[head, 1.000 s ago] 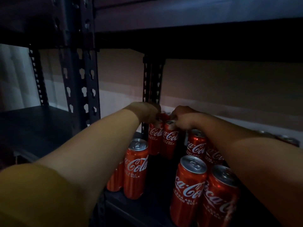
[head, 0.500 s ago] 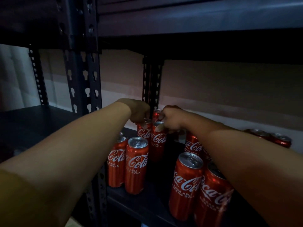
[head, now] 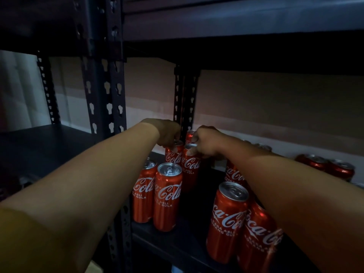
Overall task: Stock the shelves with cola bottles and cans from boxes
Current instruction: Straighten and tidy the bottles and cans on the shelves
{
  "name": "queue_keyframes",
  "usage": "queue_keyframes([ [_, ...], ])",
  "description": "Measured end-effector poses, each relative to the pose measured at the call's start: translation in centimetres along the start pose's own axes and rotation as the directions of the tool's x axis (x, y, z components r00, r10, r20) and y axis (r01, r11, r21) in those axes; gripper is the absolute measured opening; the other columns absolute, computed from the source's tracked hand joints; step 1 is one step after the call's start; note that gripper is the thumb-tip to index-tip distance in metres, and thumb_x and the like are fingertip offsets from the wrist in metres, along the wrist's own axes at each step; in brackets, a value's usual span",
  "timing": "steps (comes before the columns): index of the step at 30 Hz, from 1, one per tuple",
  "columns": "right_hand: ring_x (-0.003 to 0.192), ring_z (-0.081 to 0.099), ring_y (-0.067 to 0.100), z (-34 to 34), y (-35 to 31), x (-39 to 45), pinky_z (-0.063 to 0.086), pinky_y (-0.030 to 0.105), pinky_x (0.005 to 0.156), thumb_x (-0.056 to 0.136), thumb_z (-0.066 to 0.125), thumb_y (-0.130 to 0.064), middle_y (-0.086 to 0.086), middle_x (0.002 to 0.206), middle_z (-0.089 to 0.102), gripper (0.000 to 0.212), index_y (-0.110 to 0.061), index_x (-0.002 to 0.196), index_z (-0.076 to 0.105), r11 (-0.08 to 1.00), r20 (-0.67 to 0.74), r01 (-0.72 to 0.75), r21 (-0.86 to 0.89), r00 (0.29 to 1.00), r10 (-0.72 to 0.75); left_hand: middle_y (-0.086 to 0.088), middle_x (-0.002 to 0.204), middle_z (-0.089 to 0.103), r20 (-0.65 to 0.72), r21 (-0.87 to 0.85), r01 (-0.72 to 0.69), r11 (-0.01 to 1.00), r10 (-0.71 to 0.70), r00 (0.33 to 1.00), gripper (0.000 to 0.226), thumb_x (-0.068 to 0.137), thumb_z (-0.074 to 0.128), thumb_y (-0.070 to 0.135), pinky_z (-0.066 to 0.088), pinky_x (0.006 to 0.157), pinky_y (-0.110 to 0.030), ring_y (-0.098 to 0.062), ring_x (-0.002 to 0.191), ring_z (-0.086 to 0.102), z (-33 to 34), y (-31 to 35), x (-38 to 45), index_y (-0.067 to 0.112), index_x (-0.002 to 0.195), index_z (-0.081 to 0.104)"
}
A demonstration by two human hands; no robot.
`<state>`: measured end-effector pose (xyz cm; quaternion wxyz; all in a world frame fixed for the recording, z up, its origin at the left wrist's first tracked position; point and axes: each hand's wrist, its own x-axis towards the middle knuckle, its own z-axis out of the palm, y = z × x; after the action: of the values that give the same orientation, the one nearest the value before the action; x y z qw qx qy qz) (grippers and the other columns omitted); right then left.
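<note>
Both arms reach deep into a dark metal rack, the hands meeting around the centre of the view, just toward 12 o'clock from it. The left hand [head: 167,133] comes down from above on a red cola can [head: 173,154], its fingers curled over the can's rim and gripping it at the top. Touching that can at its 3 o'clock side stands a second cola can [head: 190,166], and the right hand [head: 206,142] holds this one the same way, fingers hooked round the silver lid from above. Both cans stand upright on the black shelf [head: 177,247], far back from its front edge. Behind them, toward 12 o'clock, the top of another can [head: 190,134] peeks out between the two hands. Nearer the camera, at about 7 o'clock from the held pair, two upright cans [head: 167,198] stand side by side, touching. At 5 o'clock two more front cans [head: 226,219] stand close together, partly covered by the right forearm, which also hides most of a can behind them. Far off at 3 o'clock a few can tops [head: 325,166] show low against the pale wall. A perforated upright post [head: 106,91] rises at 10 o'clock, and the upper shelf [head: 236,22] spans the top.
</note>
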<state>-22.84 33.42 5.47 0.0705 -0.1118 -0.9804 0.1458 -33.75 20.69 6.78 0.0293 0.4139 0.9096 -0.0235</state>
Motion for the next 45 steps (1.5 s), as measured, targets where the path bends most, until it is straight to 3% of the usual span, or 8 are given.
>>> queue_keyframes([
  [8, 0.101, 0.066, 0.026, 0.0, -0.1, -0.7, 0.058, 0.044, 0.091, 0.084, 0.082, -0.029, 0.012, 0.114, 0.067, 0.047, -0.006, 0.12, 0.064, 0.999, -0.004, -0.007, 0.036, 1.0, 0.007, -0.007, 0.129, 0.064, -0.038, -0.015, -0.004, 1.0, 0.003, 0.999, 0.04, 0.098, 0.067, 0.02, 0.048, 0.094, -0.036, -0.024, 0.114, 0.06, 0.1, 0.9, -0.8, 0.013, 0.136, 0.058],
  [13, 0.108, 0.064, 0.027, 0.2, -0.1, -0.8, 0.056, 0.044, 0.096, 0.084, 0.082, -0.027, 0.012, 0.12, 0.065, 0.051, -0.005, 0.126, 0.062, 0.999, -0.026, -0.008, 0.038, 1.0, 0.009, -0.008, 0.134, 0.063, -0.053, -0.017, 0.006, 1.0, -0.007, 0.999, 0.042, 0.098, 0.067, 0.02, 0.049, 0.102, -0.04, -0.027, 0.122, 0.059, 0.4, 0.9, -0.6, 0.013, 0.138, 0.057],
  [26, 0.106, 0.064, 0.025, 0.8, 0.2, -0.2, 0.054, 0.043, 0.096, 0.085, 0.08, -0.031, 0.01, 0.117, 0.067, 0.046, -0.009, 0.123, 0.064, 1.0, -0.04, -0.002, 0.009, 0.999, 0.002, -0.008, 0.134, 0.062, -0.076, -0.036, 0.005, 0.999, -0.008, 0.997, 0.038, 0.099, 0.065, 0.021, 0.048, 0.105, -0.043, -0.027, 0.122, 0.058, 0.9, 0.6, -0.4, 0.013, 0.136, 0.058],
  [31, 0.102, 0.062, 0.025, 0.9, 0.5, -0.3, 0.051, 0.036, 0.086, 0.088, 0.078, -0.034, 0.008, 0.107, 0.065, 0.037, -0.01, 0.112, 0.063, 0.999, -0.054, 0.033, -0.041, 0.998, -0.036, -0.009, 0.132, 0.064, -0.086, -0.032, 0.003, 0.999, -0.006, 0.996, 0.04, 0.099, 0.066, 0.023, 0.049, 0.099, -0.039, -0.026, 0.118, 0.06, 1.1, 0.5, -0.6, 0.013, 0.137, 0.059],
  [33, 0.103, 0.062, 0.025, 1.0, 0.6, -0.4, 0.05, 0.038, 0.09, 0.087, 0.077, -0.039, 0.007, 0.107, 0.067, 0.038, -0.01, 0.108, 0.064, 0.997, -0.049, 0.05, -0.058, 0.997, -0.053, -0.009, 0.133, 0.064, -0.106, -0.042, -0.001, 0.999, -0.004, 0.994, 0.043, 0.098, 0.067, 0.025, 0.049, 0.094, -0.036, -0.026, 0.116, 0.06, 1.3, 0.6, -0.9, 0.014, 0.139, 0.059],
  [36, 0.106, 0.063, 0.026, 0.8, 0.8, -1.2, 0.05, 0.04, 0.096, 0.087, 0.077, -0.042, 0.009, 0.113, 0.069, 0.046, -0.01, 0.118, 0.067, 0.994, -0.048, 0.066, -0.086, 0.996, -0.07, -0.011, 0.131, 0.064, -0.177, -0.111, -0.021, 0.994, 0.001, 0.984, 0.042, 0.099, 0.066, 0.023, 0.048, 0.087, -0.033, -0.025, 0.109, 0.061, 1.3, 0.8, -2.1, 0.013, 0.138, 0.06],
  [41, 0.101, 0.066, 0.019, -0.8, 1.8, -4.4, 0.053, 0.034, 0.092, 0.089, 0.077, -0.032, 0.005, 0.11, 0.072, 0.034, -0.012, 0.115, 0.071, 0.995, -0.069, 0.094, -0.023, 0.993, -0.096, -0.008, 0.139, 0.061, -0.305, -0.233, -0.062, 0.971, -0.013, 0.952, 0.035, 0.103, 0.059, 0.021, 0.047, 0.1, -0.035, -0.026, 0.122, 0.06, 1.5, 2.5, -4.9, 0.017, 0.138, 0.062],
  [45, 0.096, 0.066, 0.014, -2.2, 2.7, -8.1, 0.053, 0.034, 0.092, 0.092, 0.073, -0.031, 0.001, 0.105, 0.074, 0.024, -0.014, 0.108, 0.076, 0.997, -0.086, 0.071, 0.039, 0.994, -0.068, -0.006, 0.128, 0.067, -0.364, -0.278, -0.143, 0.95, 0.033, 0.931, 0.029, 0.101, 0.062, 0.023, 0.049, 0.096, -0.03, -0.025, 0.117, 0.063, 1.7, 4.8, -7.1, 0.021, 0.13, 0.068],
])
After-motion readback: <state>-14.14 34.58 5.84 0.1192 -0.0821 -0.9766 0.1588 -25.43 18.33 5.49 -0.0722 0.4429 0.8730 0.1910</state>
